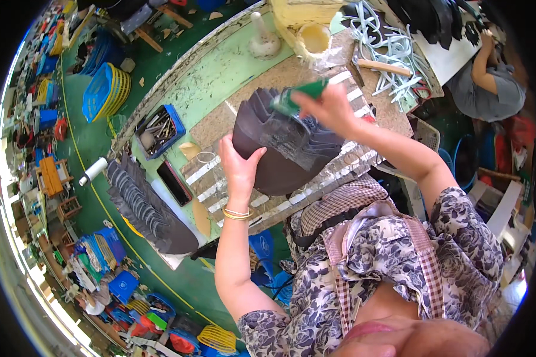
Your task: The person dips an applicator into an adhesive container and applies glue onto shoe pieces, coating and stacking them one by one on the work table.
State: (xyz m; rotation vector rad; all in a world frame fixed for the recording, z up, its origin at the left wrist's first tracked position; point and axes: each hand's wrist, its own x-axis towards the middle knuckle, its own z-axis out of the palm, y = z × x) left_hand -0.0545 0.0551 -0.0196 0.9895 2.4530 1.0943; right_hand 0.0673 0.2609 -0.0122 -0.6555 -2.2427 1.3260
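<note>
A fanned stack of dark grey-brown sheet pieces (280,169), apparently cut leather or similar material, lies across the striped work board. My left hand (238,168) grips the stack's left side, its thumb over the top piece and its fingers along the edge. Above the stack's far edge, my right hand (333,112) is closed round a green hand tool (301,96). Motion smears this tool, and its working end cannot be made out. The exposed edges of the pieces form overlapping steps beneath it.
Left of the board lie a second fanned dark stack (152,205), a phone (174,182) and a blue tool tray (161,132). Beyond are a pot (314,40), a hammer (384,66) and pale strips (378,35). Another person (488,86) sits at the far right.
</note>
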